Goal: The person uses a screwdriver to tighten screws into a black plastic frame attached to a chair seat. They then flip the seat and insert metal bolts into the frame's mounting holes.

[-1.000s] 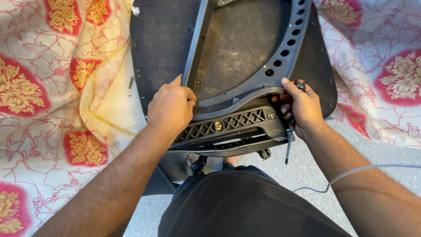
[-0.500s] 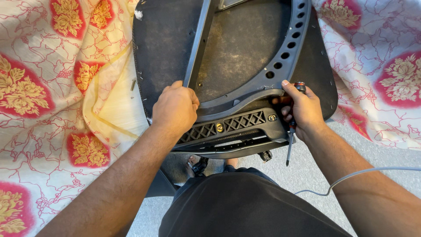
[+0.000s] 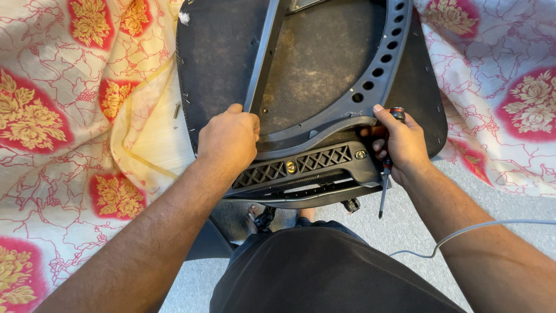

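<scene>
An upturned chair seat (image 3: 226,52) with a dark fabric underside lies in front of me, a grey plastic frame (image 3: 370,87) with a row of holes on top of it. My left hand (image 3: 229,139) grips the frame's near left corner. My right hand (image 3: 399,145) rests on the frame's near right corner and holds a screwdriver (image 3: 385,179) with a red and black handle, its shaft pointing down toward me. A grey latticed bracket (image 3: 307,165) with a brass screw and a silver screw runs along the near edge between my hands.
A white cloth with red and gold flower patterns (image 3: 69,127) covers the surface on both sides of the seat. A loose screw (image 3: 177,110) lies on the cloth left of the seat. A grey cable (image 3: 463,232) crosses the grey floor at right.
My left hand has slid a little to the right along the frame's near edge. The right hand and the screwdriver have stayed in place.
</scene>
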